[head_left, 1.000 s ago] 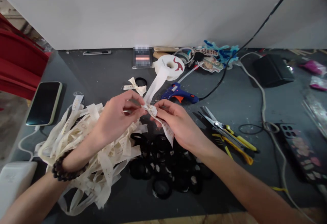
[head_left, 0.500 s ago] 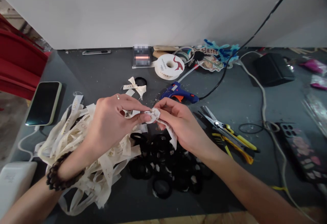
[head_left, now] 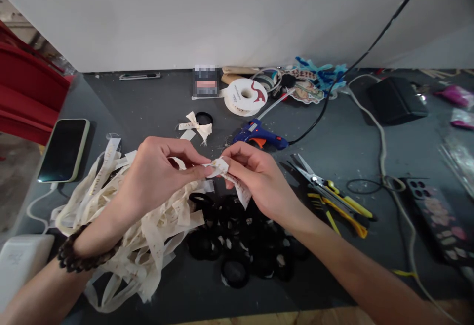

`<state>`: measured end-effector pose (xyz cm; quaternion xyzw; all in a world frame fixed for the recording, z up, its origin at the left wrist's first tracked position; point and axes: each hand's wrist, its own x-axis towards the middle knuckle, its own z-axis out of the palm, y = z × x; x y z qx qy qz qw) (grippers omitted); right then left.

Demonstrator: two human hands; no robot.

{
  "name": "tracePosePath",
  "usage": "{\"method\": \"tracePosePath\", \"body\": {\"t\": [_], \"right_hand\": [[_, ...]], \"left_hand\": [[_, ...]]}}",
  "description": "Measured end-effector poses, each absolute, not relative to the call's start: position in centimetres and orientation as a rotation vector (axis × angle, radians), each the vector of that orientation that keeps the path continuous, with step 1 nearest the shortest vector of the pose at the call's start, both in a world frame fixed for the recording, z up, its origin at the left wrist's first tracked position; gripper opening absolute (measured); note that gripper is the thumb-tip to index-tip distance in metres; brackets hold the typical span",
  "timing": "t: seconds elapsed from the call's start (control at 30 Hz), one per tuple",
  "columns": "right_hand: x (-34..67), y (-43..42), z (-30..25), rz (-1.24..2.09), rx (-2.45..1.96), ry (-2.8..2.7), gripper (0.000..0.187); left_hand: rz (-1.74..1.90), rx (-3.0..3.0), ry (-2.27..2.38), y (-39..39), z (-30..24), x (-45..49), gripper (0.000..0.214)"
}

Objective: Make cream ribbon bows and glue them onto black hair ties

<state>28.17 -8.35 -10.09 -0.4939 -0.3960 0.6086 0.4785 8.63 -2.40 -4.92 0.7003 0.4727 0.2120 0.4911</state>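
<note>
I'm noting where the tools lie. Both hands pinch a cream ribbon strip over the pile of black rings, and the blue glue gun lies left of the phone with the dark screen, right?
Not quite. In the head view both hands, left hand and right hand, pinch the cream ribbon strip over the black rings, but the blue glue gun lies right of the phone.

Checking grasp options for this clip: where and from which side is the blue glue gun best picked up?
Take the blue glue gun by its handle, the end toward the person's hands, coming from above. It lies flat on its side on the dark table, so the handle is exposed, while a black cable trails off to its right. The right hand is probably nearest.
</note>
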Motion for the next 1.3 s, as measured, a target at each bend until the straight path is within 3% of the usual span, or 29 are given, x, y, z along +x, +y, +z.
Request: {"method": "tracePosePath", "body": {"t": [0.27,0.53,1.1,1.3], "right_hand": [[28.1,-9.2,-9.8,1.231,-1.393,-1.165,0.019],[28.1,-9.3,-10.5,0.866,-1.570,-1.395,0.019],[27.7,-9.4,-10.5,0.706,-1.547,-1.487,0.010],[27.7,-9.3,-10.4,0.719,-1.564,-1.474,0.012]], "left_hand": [[0.409,1.396,1.111,-1.6,-5.3,8.3,0.024],[0.333,1.342,1.070,-1.5,-5.3,8.3,0.018],[0.443,1.316,1.097,-1.4,-5.7,8.6,0.020],[0.491,1.411,1.056,-2.2,-6.1,9.1,0.038]]}}
